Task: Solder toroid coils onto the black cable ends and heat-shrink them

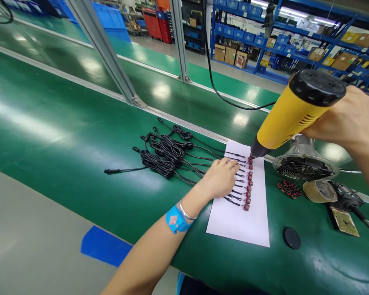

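My right hand (341,119) is wrapped round the handle of a yellow heat gun (289,110). Its black nozzle points down at the far end of a row of small round brown parts with red leads (249,184) on a white paper sheet (236,225). Thin black cable ends (233,197) lie side by side up to these parts. My left hand (223,176) rests over the cable ends, fingers bent down onto them; its thumb and what lies under the palm are hidden. Coiled black cables with connectors (167,151) lie left of the paper.
Right of the paper are a round fan (306,166), a pile of small red-black pieces (289,189), a tape roll (318,191), a sponge tray (344,221) and a black disc (292,237). Metal posts (107,53) rise behind. The gun's cord (230,100) hangs across the back.
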